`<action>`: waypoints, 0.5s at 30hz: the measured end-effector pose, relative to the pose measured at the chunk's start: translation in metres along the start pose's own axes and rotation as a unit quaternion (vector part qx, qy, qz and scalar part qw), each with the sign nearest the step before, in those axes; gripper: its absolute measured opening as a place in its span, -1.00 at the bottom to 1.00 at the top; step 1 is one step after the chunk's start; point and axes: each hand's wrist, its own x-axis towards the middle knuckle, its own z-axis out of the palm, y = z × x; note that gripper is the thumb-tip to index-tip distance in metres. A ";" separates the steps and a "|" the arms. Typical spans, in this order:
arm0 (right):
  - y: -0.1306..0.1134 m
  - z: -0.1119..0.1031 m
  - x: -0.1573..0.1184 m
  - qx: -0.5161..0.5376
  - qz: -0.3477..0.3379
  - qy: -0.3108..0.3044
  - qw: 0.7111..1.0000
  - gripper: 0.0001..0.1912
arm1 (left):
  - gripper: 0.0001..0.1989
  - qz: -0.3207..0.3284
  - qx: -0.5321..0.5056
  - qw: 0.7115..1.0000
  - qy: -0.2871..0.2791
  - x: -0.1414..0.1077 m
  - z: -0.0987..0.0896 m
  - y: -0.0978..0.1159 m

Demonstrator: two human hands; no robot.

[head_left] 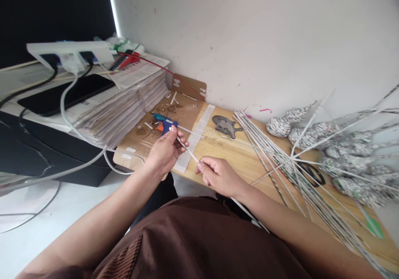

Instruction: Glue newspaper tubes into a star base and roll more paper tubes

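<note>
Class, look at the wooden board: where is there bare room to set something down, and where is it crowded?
Bare wood lies between the white paper strip and the bundle of rolled paper sticks, below the grey lump. The right hand borders its near edge. The board's right side, with woven paper pieces, is crowded; so is the cardboard around the glue gun.

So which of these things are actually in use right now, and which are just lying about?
In use:
left hand
right hand
paper stick, pinched by both hands
glue gun, at the left fingertips

Lying about:
bundle of paper sticks
newspaper stack
power strip
grey lump
woven paper balls
</note>
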 end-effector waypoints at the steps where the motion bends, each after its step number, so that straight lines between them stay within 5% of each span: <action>1: -0.001 0.000 0.001 -0.002 -0.001 -0.001 1.000 -0.64 | -0.72 0.000 0.002 1.000 0.001 0.000 0.000 0.000; 6: -0.002 0.001 0.012 0.070 0.016 -0.030 0.997 -0.64 | -0.72 0.002 0.009 1.000 -0.003 -0.001 0.002 -0.001; 13: -0.002 0.004 0.008 -0.076 -0.055 0.059 0.994 -0.68 | -0.73 0.005 0.006 1.000 0.002 -0.002 0.000 0.003; 15: 0.001 0.004 0.006 -0.024 -0.029 0.038 0.999 -0.63 | -0.72 -0.003 -0.006 1.000 -0.003 0.000 -0.002 0.004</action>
